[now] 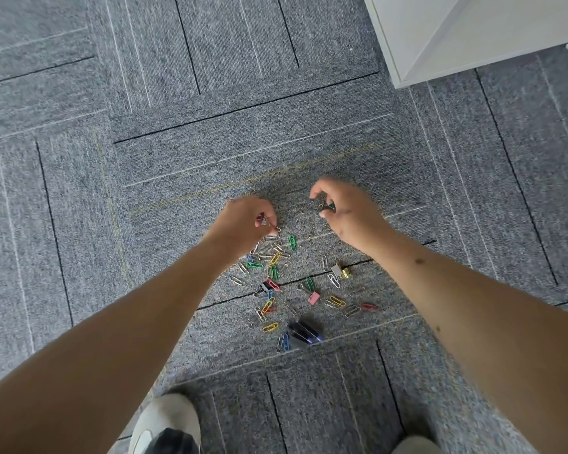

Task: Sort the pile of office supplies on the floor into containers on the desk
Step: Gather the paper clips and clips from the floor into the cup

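Many looped wire paperclips [274,271] (ribbed carpet [177,158]).

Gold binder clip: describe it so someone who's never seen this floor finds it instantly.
On the grey carpet, find the pile of clips between the forearms. At its right edge, nearer the camera than the right hand, by a dark seam, lies the gold binder clip. It alone is shiny gold and boxy; the silver paper clips beside it are thin wire.

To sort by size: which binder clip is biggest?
The dark purple binder clip, nearest the shoe; the pink clip, black clip and gold clip are clearly smaller.
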The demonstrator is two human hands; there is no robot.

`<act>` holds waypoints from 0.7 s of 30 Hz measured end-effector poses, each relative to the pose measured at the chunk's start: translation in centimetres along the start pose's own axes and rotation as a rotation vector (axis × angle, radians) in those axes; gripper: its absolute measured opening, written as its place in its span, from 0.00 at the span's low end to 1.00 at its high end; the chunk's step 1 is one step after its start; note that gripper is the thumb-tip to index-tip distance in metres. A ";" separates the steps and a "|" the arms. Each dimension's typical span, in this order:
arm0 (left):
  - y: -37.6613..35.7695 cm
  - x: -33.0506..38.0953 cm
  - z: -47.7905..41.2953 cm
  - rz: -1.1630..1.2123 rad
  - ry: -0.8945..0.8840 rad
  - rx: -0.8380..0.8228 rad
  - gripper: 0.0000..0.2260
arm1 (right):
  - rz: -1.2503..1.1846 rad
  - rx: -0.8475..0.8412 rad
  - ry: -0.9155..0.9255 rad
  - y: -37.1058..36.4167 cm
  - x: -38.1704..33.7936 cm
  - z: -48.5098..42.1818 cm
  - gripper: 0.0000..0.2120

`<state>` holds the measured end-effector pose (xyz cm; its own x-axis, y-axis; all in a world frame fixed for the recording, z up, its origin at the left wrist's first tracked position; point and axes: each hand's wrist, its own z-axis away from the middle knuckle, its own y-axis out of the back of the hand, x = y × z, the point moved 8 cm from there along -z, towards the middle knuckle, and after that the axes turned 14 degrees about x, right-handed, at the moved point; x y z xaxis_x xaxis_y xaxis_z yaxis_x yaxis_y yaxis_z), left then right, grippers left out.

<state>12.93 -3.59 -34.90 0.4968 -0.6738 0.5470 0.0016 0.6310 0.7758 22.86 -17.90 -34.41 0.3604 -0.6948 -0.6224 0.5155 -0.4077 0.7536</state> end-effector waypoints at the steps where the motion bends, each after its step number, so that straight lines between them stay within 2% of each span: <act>1: 0.0 0.0 0.0 -0.001 -0.004 -0.004 0.03 | 0.013 -0.013 0.010 0.0 -0.2 -0.1 0.15; 5: -0.3 0.0 0.0 0.045 0.005 -0.037 0.08 | 0.078 -0.074 0.058 -0.3 -0.5 -0.5 0.15; 9: -0.4 0.8 -0.2 -0.020 -0.108 -0.061 0.09 | 0.106 -0.106 0.075 -0.6 -0.4 -0.6 0.11; 15: -0.7 1.3 -0.8 -0.103 -0.210 -0.094 0.10 | 0.101 -0.030 0.044 -0.9 0.6 -0.3 0.07; 21: -0.8 1.6 -1.4 -0.113 -0.203 -0.118 0.12 | 0.089 -0.042 0.026 -0.8 0.4 -0.5 0.08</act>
<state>14.91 -4.60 -35.06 0.3037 -0.7981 0.5204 0.1540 0.5801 0.7998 22.96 -17.60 -35.37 0.4256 -0.7115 -0.5591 0.5125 -0.3197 0.7969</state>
